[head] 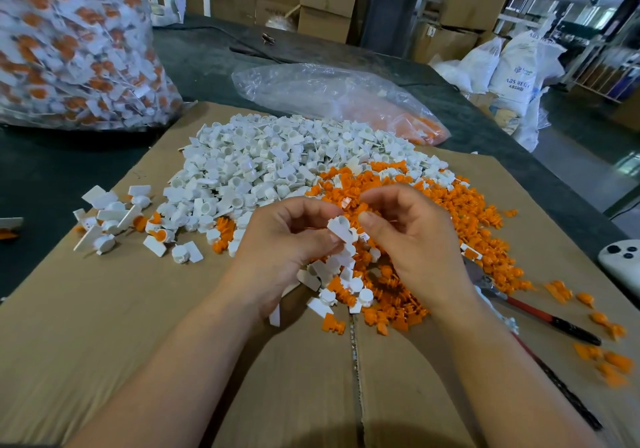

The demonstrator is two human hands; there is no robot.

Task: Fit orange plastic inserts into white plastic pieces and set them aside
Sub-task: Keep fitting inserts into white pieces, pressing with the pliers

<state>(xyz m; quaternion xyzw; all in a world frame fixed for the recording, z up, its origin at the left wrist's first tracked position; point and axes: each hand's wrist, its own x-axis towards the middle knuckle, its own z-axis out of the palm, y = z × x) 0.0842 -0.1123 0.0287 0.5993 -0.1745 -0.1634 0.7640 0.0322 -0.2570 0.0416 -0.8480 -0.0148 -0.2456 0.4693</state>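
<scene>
Heap of white pieces (pixel 242 170) beside orange inserts (pixel 467 212)

Matt white plastic pieces (pixel 242 170), smooth orange plastic inserts (pixel 467 222), rough brown cardboard (pixel 138 309), glossy clear plastic bag (pixel 311 87)

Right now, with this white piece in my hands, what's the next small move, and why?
Probably take one insert from the orange pile under your right hand and press it in. Your left hand and right hand both pinch the white piece, and no orange shows in it. I cannot tell whether your right fingers already hold one.
</scene>
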